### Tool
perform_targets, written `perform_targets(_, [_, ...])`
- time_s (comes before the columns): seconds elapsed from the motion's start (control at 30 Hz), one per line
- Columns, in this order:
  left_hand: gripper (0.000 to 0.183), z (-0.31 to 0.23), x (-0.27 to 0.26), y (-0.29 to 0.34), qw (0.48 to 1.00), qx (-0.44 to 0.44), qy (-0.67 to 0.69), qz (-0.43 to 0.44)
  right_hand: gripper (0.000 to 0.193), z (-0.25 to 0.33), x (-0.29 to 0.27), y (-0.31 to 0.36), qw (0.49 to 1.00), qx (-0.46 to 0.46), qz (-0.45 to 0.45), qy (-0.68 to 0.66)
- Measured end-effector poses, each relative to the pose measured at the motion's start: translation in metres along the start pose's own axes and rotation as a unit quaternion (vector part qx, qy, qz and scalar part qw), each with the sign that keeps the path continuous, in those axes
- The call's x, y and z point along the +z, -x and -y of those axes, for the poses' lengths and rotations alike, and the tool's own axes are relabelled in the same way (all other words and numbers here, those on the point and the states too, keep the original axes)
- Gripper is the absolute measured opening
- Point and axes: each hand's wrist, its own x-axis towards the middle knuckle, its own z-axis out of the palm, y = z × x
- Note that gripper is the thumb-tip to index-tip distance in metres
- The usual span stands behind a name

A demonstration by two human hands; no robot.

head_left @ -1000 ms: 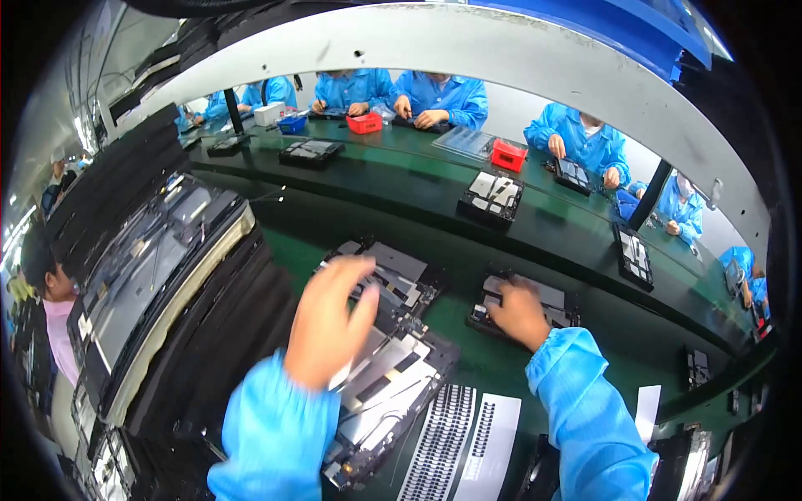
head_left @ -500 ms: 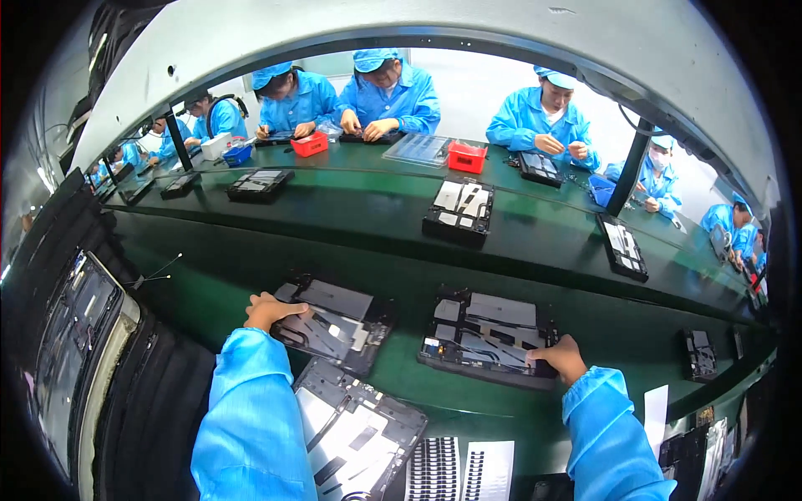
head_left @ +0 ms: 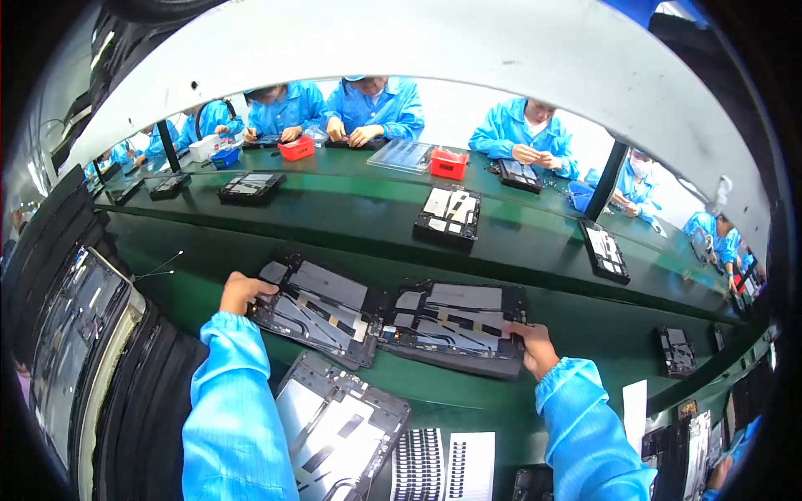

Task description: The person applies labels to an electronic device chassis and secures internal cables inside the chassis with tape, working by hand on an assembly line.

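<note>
While my left hand (head_left: 242, 292) pinches the left tablet chassis (head_left: 322, 311) and my right hand (head_left: 535, 346) grips the right tablet chassis (head_left: 455, 327) on the green bench (head_left: 585, 326), their touching edges could snag exposed cables.

Wearer's arms, entering from about 6 o'clock: both forearms are clothed in long bright-blue sleeves of smooth, slightly glossy work-coat fabric, creased in soft folds along their length. Each sleeve ends in a gathered elastic cuff that puckers the cloth into fine radial pleats at the wrist, the left cuff lying toward 9 o'clock of centre, the right toward 4 o'clock. The left hand (head_left: 243, 292) and right hand (head_left: 535, 346) are bare, without gloves, rings or a watch.
</note>
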Motion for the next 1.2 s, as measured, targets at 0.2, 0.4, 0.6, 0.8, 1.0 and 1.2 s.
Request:
perform_targets(0.2, [0.062, -0.016, -0.009, 0.011, 0.987, 0.078, -0.136, 0.035, 0.014, 0.061, 0.032, 0.037, 0.988, -0.151, -0.015, 0.022])
perform_targets(0.4, [0.036, 0.006, 0.009, -0.003, 0.987, 0.116, 0.098, 0.051, 0.025, 0.124, 0.005, 0.131, 0.971, -0.238, -0.026, 0.001])
perform_targets(0.6, [0.028, 0.007, 0.031, 0.032, 0.955, 0.119, 0.267, -0.042, 0.025, 0.143, -0.038, 0.277, 0.97, -0.211, -0.075, -0.096])
perform_targets(0.8, [0.029, -0.015, 0.031, 0.086, 0.95, 0.127, 0.26, -0.118, 0.036, 0.128, -0.084, 0.397, 0.932, -0.309, -0.057, -0.182])
perform_targets(1.0, [0.037, -0.028, 0.021, 0.102, 0.936, 0.15, 0.277, -0.156, 0.041, 0.176, -0.053, 0.458, 0.914, -0.336, 0.008, -0.227])
perform_targets(1.2, [0.024, -0.027, -0.013, 0.166, 0.869, 0.129, 0.474, -0.056, 0.027, 0.206, -0.047, 0.427, 0.603, -0.737, -0.157, 0.262])
